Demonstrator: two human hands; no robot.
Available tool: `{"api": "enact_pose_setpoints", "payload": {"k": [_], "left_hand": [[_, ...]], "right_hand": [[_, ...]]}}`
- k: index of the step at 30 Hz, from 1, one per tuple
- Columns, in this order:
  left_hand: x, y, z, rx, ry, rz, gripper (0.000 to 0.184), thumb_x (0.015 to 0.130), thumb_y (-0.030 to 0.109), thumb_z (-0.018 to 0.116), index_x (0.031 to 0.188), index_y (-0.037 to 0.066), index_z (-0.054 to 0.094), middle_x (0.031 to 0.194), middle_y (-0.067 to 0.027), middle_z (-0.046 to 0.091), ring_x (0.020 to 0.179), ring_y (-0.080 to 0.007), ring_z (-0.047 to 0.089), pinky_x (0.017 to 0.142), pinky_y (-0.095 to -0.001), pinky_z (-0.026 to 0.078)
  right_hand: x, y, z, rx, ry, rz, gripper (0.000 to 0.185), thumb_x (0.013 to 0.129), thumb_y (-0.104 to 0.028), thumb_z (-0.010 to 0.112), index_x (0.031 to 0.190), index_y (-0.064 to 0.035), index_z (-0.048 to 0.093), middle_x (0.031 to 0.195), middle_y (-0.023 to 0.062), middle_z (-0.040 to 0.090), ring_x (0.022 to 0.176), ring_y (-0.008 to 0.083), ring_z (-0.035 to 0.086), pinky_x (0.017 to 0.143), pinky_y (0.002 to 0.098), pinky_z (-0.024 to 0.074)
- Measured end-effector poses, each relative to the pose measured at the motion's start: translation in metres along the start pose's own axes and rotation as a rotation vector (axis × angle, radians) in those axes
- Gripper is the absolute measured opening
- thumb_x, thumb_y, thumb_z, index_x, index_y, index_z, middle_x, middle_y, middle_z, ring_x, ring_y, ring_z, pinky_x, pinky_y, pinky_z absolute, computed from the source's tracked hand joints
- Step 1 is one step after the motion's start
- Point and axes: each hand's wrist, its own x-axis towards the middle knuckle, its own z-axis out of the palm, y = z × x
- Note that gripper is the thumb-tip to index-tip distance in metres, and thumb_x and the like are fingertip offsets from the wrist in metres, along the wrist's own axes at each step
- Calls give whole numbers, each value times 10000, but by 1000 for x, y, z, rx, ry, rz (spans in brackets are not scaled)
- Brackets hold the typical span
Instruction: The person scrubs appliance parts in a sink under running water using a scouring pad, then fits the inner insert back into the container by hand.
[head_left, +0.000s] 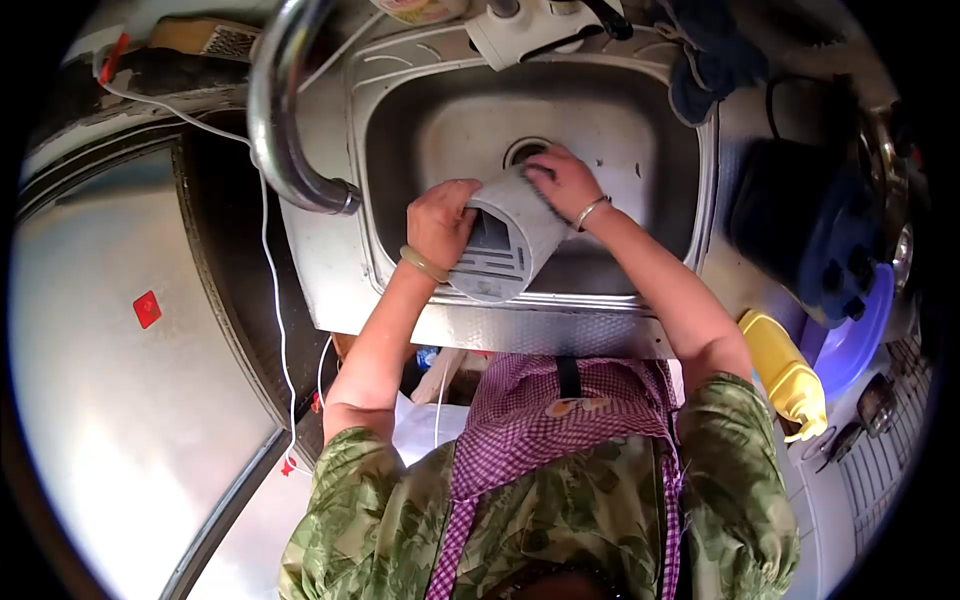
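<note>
We are holding the grey slotted cyl. (pixel 537 222), tilted, over the sink (pixel 470 120) at its front edge, approx. mid-edge, w/ the drain (pixel 525 148) just beyond; our L hand (pixel 441 220) is pinching the rim of the slotted end, while our R hand (pixel 567 183) is bending over the back end w/ a dark item (pixel 541 172) under its fingers, pinching or only pressing, can't tell. We are judging the cyl. light, stiff & prob. slippery if wet, so we are favouring a hold at rim + side wall, not the thin slot bars.
</note>
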Motion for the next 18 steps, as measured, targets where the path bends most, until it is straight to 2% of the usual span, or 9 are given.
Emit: {"api": "enact_pose_setpoints", "payload": {"k": [3, 4, 6, 7, 9, 11, 14, 17, 18], "left_hand": [[-8, 17, 2, -146, 251, -339, 422, 710, -44, 733, 1111, 14, 613, 1090, -172, 671, 991, -330, 675, 855, -408, 537], [-18, 23, 3, -54, 331, -276, 431, 720, -34, 746, 1122, 6, 595, 1107, -187, 650, 1012, -342, 653, 873, -416, 523], [-36, 34, 4, 124, 501, -118, 457, 740, -14, 772, 1144, -11, 560, 1141, -216, 608, 1052, -366, 611, 910, -433, 495], [-49, 40, 7, 84, 403, -125, 535, 772, 146, 807, 1198, -35, 539, 1152, -248, 579, 1051, -418, 560, 948, -482, 448], [-54, 57, 15, 121, 266, -171, 684, 785, 345, 795, 1266, -56, 520, 1139, -249, 581, 1016, -421, 564, 943, -499, 439], [-49, 59, 9, 249, 167, -175, 818, 728, 411, 805, 1295, -92, 497, 1109, -245, 593, 1035, -419, 560, 956, -494, 426], [-36, 55, 10, 297, 62, -262, 959, 637, 441, 822, 1323, -128, 469, 1107, -246, 602, 1067, -412, 559, 974, -488, 415], [-35, 43, 8, 270, 27, -398, 1017, 582, 419, 830, 1349, -132, 453, 1127, -256, 620, 1079, -413, 573, 966, -487, 419], [-35, 36, 7, 313, 57, -406, 1024, 587, 438, 840, 1349, -128, 457, 1120, -265, 626, 1062, -420, 586, 949, -489, 429]], "right_hand": [[-7, 17, 0, 55, 70, 100, 211, 899, -232, 676, 1048, -91, 729, 1011, 147, 625, 975, 344, 622, 875, 407, 505], [-10, 7, -3, 96, 45, -1, 216, 904, -237, 675, 1058, -95, 727, 1029, 150, 617, 966, 340, 623, 880, 400, 506], [-13, 0, 8, 99, 93, -67, 222, 906, -240, 674, 1068, -95, 723, 1028, 150, 615, 963, 337, 623, 877, 398, 505], [-13, -2, 14, 101, 116, -105, 225, 907, -241, 674, 1073, -96, 721, 1028, 150, 614, 962, 336, 623, 875, 397, 504], [-9, -5, 24, 103, 139, -39, 235, 902, -235, 674, 1079, -87, 714, 1001, 139, 622, 957, 334, 624, 875, 401, 503], [-6, -14, 26, 103, 126, 12, 234, 893, -223, 675, 1073, -78, 712, 989, 135, 626, 956, 333, 624, 872, 400, 505], [-18, -82, 12, 268, 122, -235, 226, 879, -194, 671, 1064, -73, 719, 998, 137, 634, 953, 332, 631, 861, 398, 512], [-17, -71, 42, 133, 285, -429, 228, 869, -176, 665, 1060, -70, 728, 1018, 145, 646, 957, 332, 641, 852, 397, 521], [-8, -37, 56, 45, 193, -195, 222, 876, -167, 655, 1062, -77, 736, 1040, 162, 651, 956, 341, 646, 860, 404, 525]]}}
